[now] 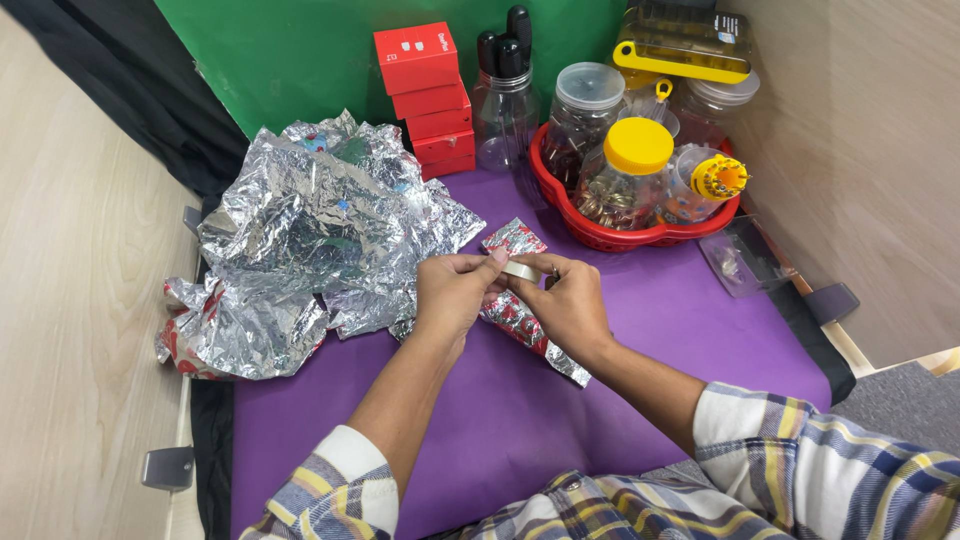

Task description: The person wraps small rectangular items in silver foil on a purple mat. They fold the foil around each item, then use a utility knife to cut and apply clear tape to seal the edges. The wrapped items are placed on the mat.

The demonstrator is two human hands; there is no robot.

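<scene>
My left hand point(452, 293) and my right hand point(567, 300) meet over the purple mat point(640, 330), both pinching a small roll of clear tape point(520, 270) between fingertips. Just under the hands lies a narrow object wrapped in red patterned, silver-backed paper point(520, 320), running diagonally from upper middle toward lower right. My left thumb and forefinger pull at the roll's left edge; my right fingers curl around its right side.
A crumpled heap of silver foil wrap point(300, 240) fills the mat's left part. A stack of red boxes point(425, 95) stands at the back. A red basket point(590, 225) holds several jars, one yellow-lidded point(630, 170). A clear plastic packet point(745, 260) lies right.
</scene>
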